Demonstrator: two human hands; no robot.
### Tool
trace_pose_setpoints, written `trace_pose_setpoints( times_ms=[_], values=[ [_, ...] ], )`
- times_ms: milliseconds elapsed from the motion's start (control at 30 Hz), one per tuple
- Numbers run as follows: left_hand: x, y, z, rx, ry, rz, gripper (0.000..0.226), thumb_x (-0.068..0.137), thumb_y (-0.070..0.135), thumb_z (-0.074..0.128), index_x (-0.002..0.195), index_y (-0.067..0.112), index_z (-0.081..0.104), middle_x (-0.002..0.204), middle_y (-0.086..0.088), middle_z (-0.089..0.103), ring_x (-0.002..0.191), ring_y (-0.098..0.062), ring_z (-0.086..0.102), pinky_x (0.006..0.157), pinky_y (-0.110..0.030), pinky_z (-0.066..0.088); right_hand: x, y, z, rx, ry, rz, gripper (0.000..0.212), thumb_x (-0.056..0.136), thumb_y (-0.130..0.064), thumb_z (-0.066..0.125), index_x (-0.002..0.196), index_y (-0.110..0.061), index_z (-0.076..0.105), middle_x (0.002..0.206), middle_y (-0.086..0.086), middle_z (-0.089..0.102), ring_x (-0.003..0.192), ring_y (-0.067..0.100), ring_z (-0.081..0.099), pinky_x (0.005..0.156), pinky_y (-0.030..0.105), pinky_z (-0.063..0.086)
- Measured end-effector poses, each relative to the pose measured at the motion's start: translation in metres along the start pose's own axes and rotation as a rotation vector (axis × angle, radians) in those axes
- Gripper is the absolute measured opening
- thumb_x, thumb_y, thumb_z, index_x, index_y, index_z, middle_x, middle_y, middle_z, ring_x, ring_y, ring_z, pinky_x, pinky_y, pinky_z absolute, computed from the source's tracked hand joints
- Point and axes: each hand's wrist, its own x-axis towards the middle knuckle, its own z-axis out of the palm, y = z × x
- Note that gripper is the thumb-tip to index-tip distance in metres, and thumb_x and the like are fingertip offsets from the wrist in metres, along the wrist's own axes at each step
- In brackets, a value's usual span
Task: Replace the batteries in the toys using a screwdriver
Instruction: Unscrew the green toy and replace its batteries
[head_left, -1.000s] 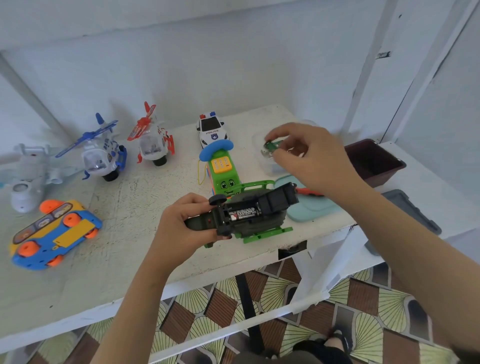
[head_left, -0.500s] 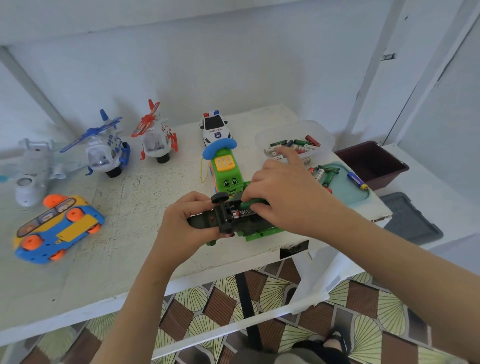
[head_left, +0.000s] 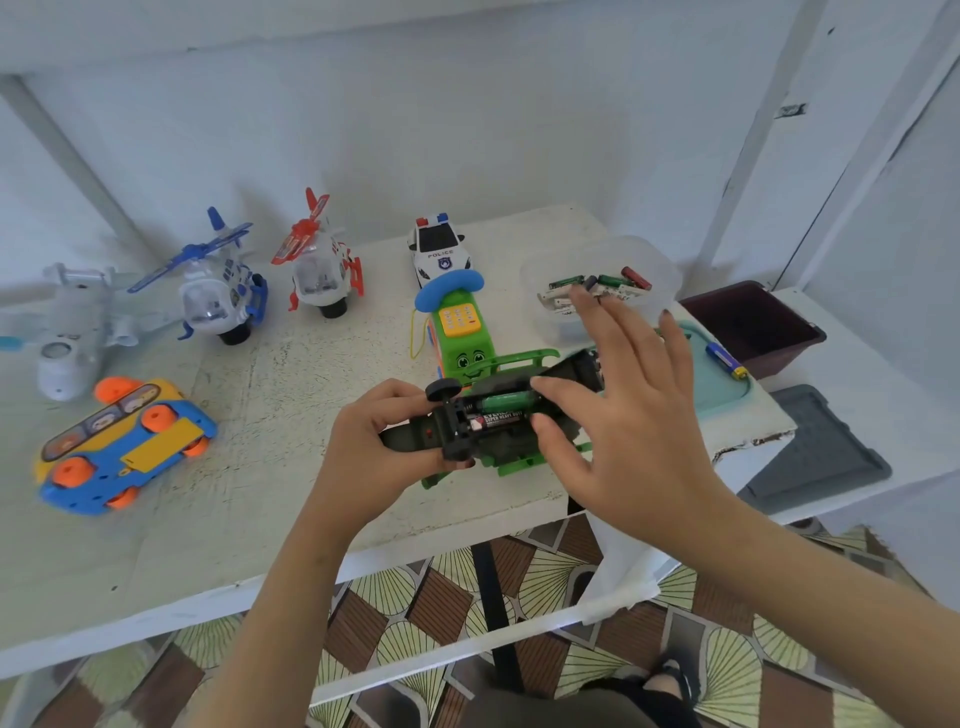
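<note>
Two hands: they meet over the front middle of the table, both at one toy.
Left hand: fingers are curled round the left end of the dark green toy, gripping it belly-up at the centre of the frame. Whether the toy rests on the table I cannot tell.
Battery bay: it is open and faces up. A green battery lies side by side with a black battery.
Right hand: fingers are straight and spread wide, holding nothing. The forefinger tip touches the toy beside the green battery, and the thumb tip sits by the black one.
Front edge: it runs from lower left up to the right, just below both wrists, with the held toy near it.
Right corner: the edge is chipped, just below the teal tray, which carries a blue battery.
Behind the hands: a green phone toy sits just beyond the held toy, with a police car behind that.
Upper right: a clear tub of loose batteries sits partly behind the right fingertips. A dark red box and a grey lid lie right of the table.
Left side: a yellow-and-blue car lies upside down, well apart from the left hand, with plain tabletop between them.
Back edge: a blue helicopter, a red helicopter and a white plane stand near the wall.
</note>
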Motion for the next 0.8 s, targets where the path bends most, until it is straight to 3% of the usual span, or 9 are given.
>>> trace_pose_setpoints(
  times_ms=[200, 467, 633, 733, 800],
  values=[
    [-0.002, 0.003, 0.003, -0.019, 0.0, 0.012, 0.041, 0.049, 0.013, 0.086, 0.085, 0.027, 0.075, 0.079, 0.007, 0.061, 0.062, -0.004, 0.059, 0.05, -0.022, 0.054, -0.012, -0.004, 0.009, -0.053, 0.004, 0.013, 0.034, 0.087, -0.037, 0.053, 0.109, -0.02, 0.073, 0.155, 0.022, 0.017, 0.144, 0.04, 0.017, 0.112, 0.065, 0.01],
    [-0.007, 0.003, 0.003, -0.072, 0.006, -0.009, 0.04, 0.048, 0.015, 0.085, 0.085, 0.025, 0.075, 0.077, 0.014, 0.06, 0.061, -0.003, 0.058, 0.049, -0.026, 0.055, -0.022, -0.009, 0.028, -0.012, 0.003, 0.05, 0.038, 0.091, -0.036, 0.047, 0.117, -0.019, 0.069, 0.158, 0.019, 0.013, 0.145, 0.039, 0.011, 0.113, 0.063, 0.011],
    [-0.008, 0.0, 0.005, -0.054, 0.0, 0.007, 0.046, 0.053, -0.005, 0.087, 0.086, 0.025, 0.075, 0.077, 0.013, 0.06, 0.062, -0.003, 0.057, 0.049, -0.021, 0.052, -0.02, -0.016, 0.031, 0.035, 0.007, 0.075, 0.038, 0.09, -0.037, 0.046, 0.106, -0.017, 0.074, 0.159, 0.014, 0.014, 0.146, 0.036, 0.011, 0.114, 0.06, 0.015],
    [-0.009, 0.001, 0.004, -0.064, 0.01, 0.012, 0.044, 0.05, 0.002, 0.088, 0.086, 0.026, 0.075, 0.078, 0.01, 0.06, 0.063, -0.001, 0.058, 0.052, -0.015, 0.05, -0.014, -0.015, 0.028, -0.011, -0.004, 0.018, 0.036, 0.087, -0.037, 0.049, 0.104, -0.02, 0.075, 0.158, 0.013, 0.016, 0.146, 0.034, 0.011, 0.115, 0.06, 0.012],
    [-0.009, 0.001, 0.003, -0.067, 0.028, 0.012, 0.047, 0.045, 0.008, 0.091, 0.085, 0.028, 0.077, 0.08, 0.005, 0.06, 0.065, 0.0, 0.058, 0.055, -0.013, 0.049, -0.014, -0.012, 0.026, -0.027, -0.015, 0.008, 0.038, 0.086, -0.039, 0.049, 0.112, -0.023, 0.071, 0.159, 0.016, 0.012, 0.147, 0.035, 0.008, 0.115, 0.06, 0.011]
  ],
)
